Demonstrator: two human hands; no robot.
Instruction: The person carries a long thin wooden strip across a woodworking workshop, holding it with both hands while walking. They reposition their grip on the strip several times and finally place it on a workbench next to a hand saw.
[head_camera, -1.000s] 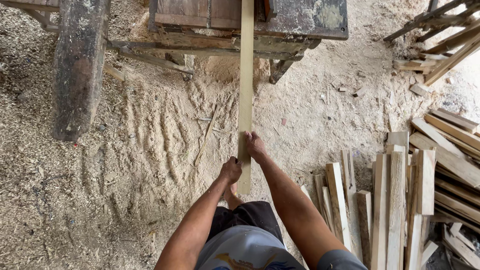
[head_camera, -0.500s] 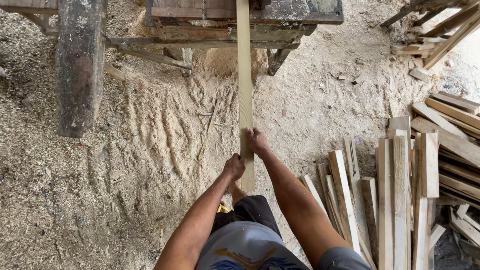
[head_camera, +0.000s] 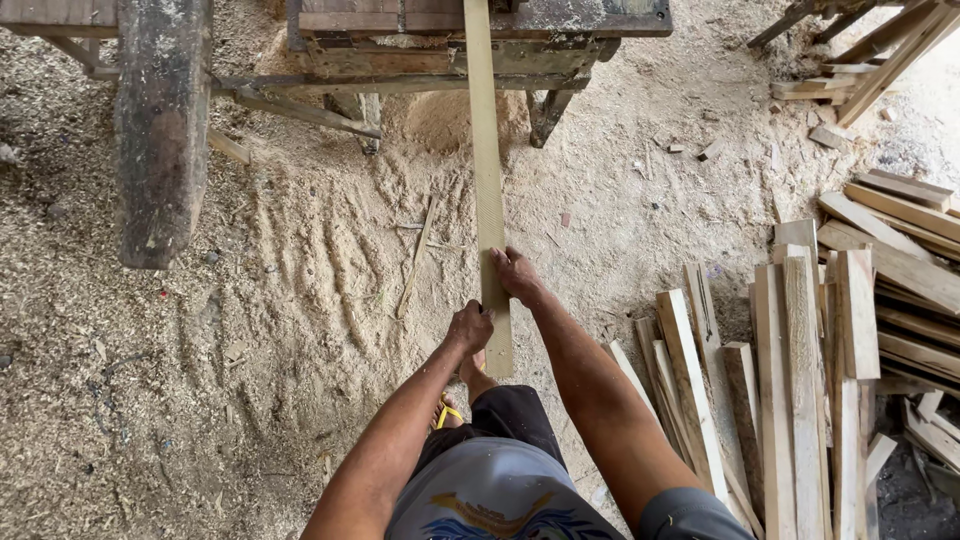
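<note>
Plank (head_camera: 487, 180), long, narrow and pale, is seen running from the bench (head_camera: 560, 20) at the top of the view down toward the person, its far end resting on the bench top and its near end held above the sawdust-covered floor (head_camera: 250, 330). Compared with a second ago, less of the board is shown between the bench edge and the hands, and the bench itself is seen nearer the top border, so the plank is judged to have been fed forward across the bench while the head was tipped a little. A heavy dark beam (head_camera: 160, 130) is seen standing to the left of the bench, well apart from the plank, and a heap of cut boards (head_camera: 800, 380) is spread on the floor to the right, near the person's right arm but not touched. The right hand (head_camera: 517, 275) is laid over the plank's right edge, fingers curled round it in a closed grip; the left hand (head_camera: 470, 327) is closed on the left edge, nearer the board's end, so both grips have been kept as before. Below the left wrist a bare foot in a yellow-strapped sandal (head_camera: 450, 410) is partly shown
</note>
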